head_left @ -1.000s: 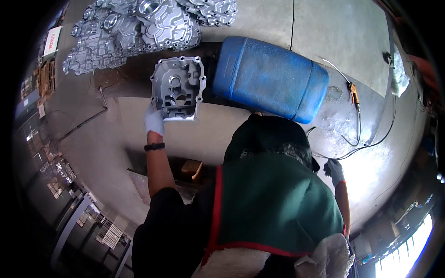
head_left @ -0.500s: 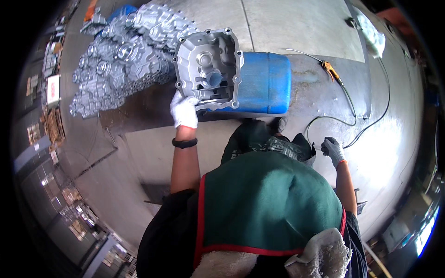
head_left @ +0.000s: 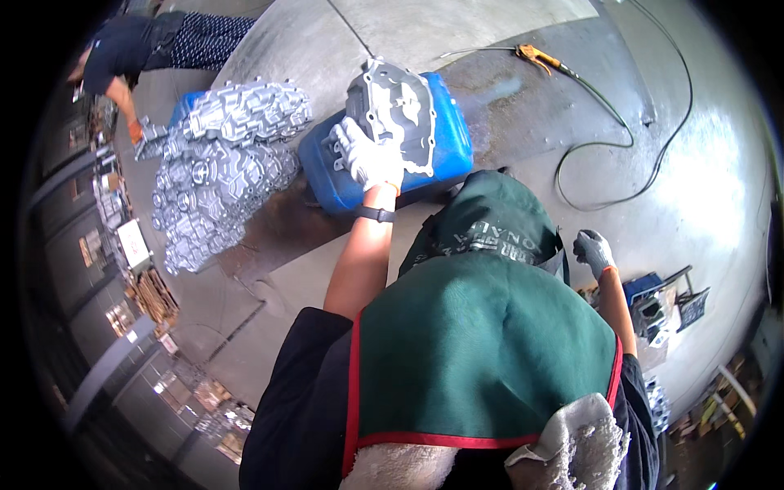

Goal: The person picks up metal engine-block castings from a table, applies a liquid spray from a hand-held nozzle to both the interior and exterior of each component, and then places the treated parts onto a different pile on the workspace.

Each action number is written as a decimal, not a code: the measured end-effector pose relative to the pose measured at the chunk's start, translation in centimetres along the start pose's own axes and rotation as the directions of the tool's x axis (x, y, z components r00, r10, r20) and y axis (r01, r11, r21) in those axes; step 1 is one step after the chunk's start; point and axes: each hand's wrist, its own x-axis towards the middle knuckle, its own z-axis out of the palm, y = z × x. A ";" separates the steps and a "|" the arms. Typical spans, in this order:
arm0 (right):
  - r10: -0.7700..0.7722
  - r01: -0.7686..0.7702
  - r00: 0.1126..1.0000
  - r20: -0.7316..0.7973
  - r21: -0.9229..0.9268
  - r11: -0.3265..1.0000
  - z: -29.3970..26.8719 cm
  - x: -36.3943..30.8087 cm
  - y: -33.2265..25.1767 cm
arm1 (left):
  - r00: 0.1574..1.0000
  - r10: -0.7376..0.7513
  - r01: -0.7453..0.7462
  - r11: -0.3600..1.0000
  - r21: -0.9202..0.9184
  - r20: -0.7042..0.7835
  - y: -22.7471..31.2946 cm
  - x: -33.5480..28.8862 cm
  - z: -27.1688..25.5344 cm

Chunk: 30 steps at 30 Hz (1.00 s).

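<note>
A grey cast-metal gearbox housing (head_left: pixel 401 114) stands tilted on a blue plastic drum (head_left: pixel 449 143) that lies on its side. Its bolt-holed flange and hollow inside face right. My left hand (head_left: pixel 369 157), in a white glove, is closed on the housing's near left side; the palm and some fingers are hidden against the metal. My right hand (head_left: pixel 593 250), in a grey glove with darker fingertips, hangs off to the right beside my green apron (head_left: pixel 482 343). Its fingers are curled, and whatever may lie inside them cannot be seen.
Several similar castings (head_left: pixel 220 171) are heaped at the left. Beyond them a person (head_left: pixel 151 49) bends, one gloved hand at the pile. An orange-handled air blow gun (head_left: pixel 535 57) lies on the metal sheet, its hose (head_left: pixel 600 147) looping right. A chair-like frame (head_left: pixel 665 302) stands at the right.
The housing has turned from facing up to facing right, with my left hand now higher along its side. My view has swung, bringing another person into sight at the upper left.
</note>
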 end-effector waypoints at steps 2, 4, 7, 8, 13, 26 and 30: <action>0.004 -0.003 1.000 -0.008 0.049 0.999 -0.3 0.5 1.1 | 1.000 -0.005 0.005 1.000 -0.018 -0.021 0.0 -0.6 0.7; 0.048 -0.047 0.999 -0.011 0.064 0.997 -0.7 1.3 2.7 | 0.999 0.040 -0.039 0.999 0.019 -0.024 0.2 -1.2 0.9; 0.084 -0.084 0.996 0.007 0.067 0.994 -0.8 2.1 4.8 | 0.998 0.064 -0.064 0.998 0.014 0.000 -0.2 -2.3 1.0; 0.095 -0.095 0.995 0.014 0.050 0.994 -0.8 2.3 5.0 | 0.999 0.032 -0.032 0.999 0.018 0.035 0.0 -2.9 1.0; 0.135 -0.138 0.990 0.035 0.093 0.986 -0.7 3.1 5.4 | 0.999 0.051 -0.052 0.996 0.067 0.019 -0.8 -6.3 2.7; 0.062 -0.086 0.994 0.088 0.290 0.953 2.1 4.2 7.5 | 0.995 -0.035 0.021 0.990 0.143 0.096 -1.1 -8.1 4.8; 0.068 -0.088 0.995 0.079 0.282 0.955 3.5 3.9 8.7 | 0.984 -0.039 0.020 0.994 0.112 0.176 -0.9 -7.8 3.8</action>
